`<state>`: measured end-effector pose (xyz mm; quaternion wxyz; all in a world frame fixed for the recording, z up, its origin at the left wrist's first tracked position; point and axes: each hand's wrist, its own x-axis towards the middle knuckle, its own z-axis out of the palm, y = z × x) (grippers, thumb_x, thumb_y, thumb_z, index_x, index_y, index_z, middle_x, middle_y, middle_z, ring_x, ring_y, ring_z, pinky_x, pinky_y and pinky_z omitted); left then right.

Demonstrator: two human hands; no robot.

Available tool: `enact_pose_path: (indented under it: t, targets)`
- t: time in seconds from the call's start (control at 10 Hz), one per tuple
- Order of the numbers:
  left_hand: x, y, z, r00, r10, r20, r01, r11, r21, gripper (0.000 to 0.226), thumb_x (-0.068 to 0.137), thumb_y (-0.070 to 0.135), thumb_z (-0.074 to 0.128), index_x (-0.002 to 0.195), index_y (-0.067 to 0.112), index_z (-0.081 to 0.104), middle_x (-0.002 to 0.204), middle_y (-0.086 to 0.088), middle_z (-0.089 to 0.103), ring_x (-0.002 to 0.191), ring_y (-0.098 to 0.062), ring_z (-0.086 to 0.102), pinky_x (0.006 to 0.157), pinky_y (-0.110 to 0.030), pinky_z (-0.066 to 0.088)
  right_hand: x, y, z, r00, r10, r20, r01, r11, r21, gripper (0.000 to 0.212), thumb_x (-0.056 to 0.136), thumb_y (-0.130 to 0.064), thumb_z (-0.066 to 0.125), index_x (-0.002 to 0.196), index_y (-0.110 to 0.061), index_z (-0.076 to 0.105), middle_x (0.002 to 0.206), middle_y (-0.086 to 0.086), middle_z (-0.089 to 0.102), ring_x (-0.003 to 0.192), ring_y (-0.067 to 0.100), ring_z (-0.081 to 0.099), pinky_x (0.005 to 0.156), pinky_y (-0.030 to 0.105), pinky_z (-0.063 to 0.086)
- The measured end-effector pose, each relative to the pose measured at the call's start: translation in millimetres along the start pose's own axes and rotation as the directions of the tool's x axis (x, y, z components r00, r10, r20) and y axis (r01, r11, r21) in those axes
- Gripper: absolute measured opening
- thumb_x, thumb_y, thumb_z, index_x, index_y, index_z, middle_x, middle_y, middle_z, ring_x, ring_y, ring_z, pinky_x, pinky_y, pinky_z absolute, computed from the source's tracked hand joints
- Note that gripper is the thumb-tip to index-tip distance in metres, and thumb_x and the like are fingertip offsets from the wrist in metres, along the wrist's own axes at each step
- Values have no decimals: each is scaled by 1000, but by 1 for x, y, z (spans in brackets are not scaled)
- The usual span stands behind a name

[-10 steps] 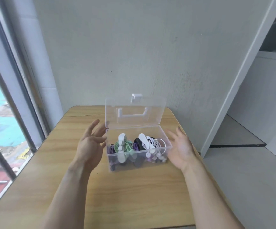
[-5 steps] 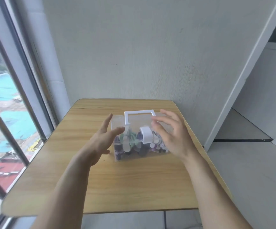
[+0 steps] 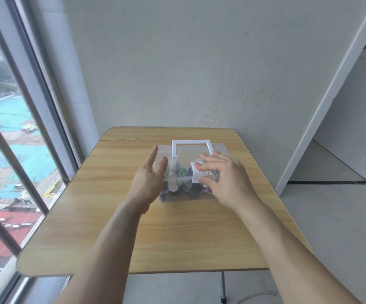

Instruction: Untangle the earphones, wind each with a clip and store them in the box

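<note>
Clear plastic rectangular storage box (image 3: pixel 218 150) sits on the light wooden bench (image 3: pixel 116 216), between the two hands, lid down. White plastic carry handle (image 3: pixel 191 143) stands upright on the lid, just beyond the fingertips of both hands.

Left hand (image 3: pixel 148 183) is at the box's left end, palm turned toward the box, fingers straight and spread, tips reaching up past the lid corner. Whether the palm touches the box wall, cannot tell.

Right hand (image 3: pixel 225 181) lies over the right front part of the box, fingers curled. Thumb and index finger are on the white plastic front latch (image 3: pixel 196 174), which sits at the lid's front edge just left of this hand's thumb. Whether the latch is fully snapped, cannot tell.

Wound earphones in green, purple, dark and white (image 3: pixel 181 187) show through the clear front wall, between the two hands, packed in the box; single pieces blurred. A white clip (image 3: pixel 173 178) shows upright inside, just right of the left hand.

Window (image 3: pixel 13 128) runs beyond the left hand; grey wall (image 3: pixel 177 62) is behind the box.
</note>
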<state>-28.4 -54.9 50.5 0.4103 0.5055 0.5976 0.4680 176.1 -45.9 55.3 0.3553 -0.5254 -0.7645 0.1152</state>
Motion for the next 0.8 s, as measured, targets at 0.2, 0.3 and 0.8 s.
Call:
enact_pose_path:
  t: [0.2, 0.3, 0.8]
  targets:
    - [-3, 0, 4, 998, 36, -42, -35, 999, 26, 63, 104, 49, 37, 159, 30, 14, 133, 7, 56, 110, -5, 57, 85, -15, 43, 18, 15, 31, 979, -86, -183, 81, 996, -37, 34, 81, -9, 79, 111, -24, 75, 133, -4, 65, 139, 21, 48, 113, 58, 26]
    - [-5, -2, 7, 999, 17, -39, -13, 994, 106, 59, 103, 37, 45, 155, 21, 24, 140, 1, 53, 123, -17, 51, 95, -27, 37, 51, 19, 42, 984, -73, -162, 56, 993, -104, 37, 87, -9, 72, 123, -18, 67, 131, -9, 65, 141, 18, 41, 111, 41, 15]
    - [23, -18, 7, 981, -189, 38, 148, 867, 476, 46, 95, 39, 49, 133, 13, 57, 136, -8, 50, 111, -23, 58, 94, -32, 47, 182, 33, 83, 996, 49, -72, -74, 911, -406, 42, 90, 10, 46, 124, -15, 46, 144, -7, 53, 155, 20, 5, 111, 69, -15]
